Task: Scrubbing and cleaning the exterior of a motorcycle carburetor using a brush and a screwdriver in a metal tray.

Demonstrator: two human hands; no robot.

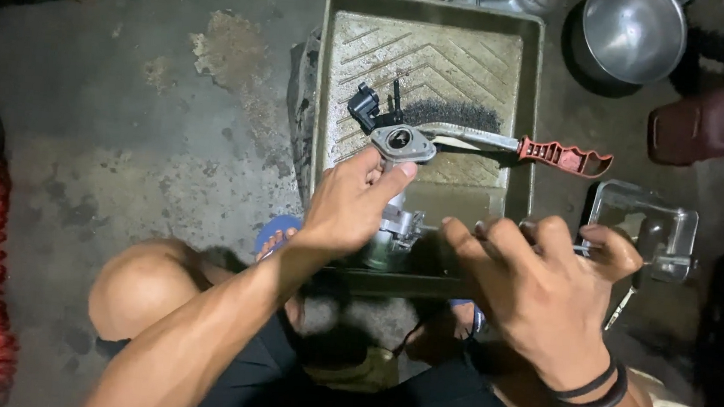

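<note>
Over tray (331, 72) near rim, left hand (349, 202) grips carburetor (398, 180); right hand (537, 282) alongside.

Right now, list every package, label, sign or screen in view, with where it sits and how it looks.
None in view: no package, label, sign or screen shows.
The nearest thing to a container is the grey ribbed tray on the concrete floor, unmarked.
The metal engine part in the left hand shows no label.
The red plastic container at upper right shows no visible marking.
</note>
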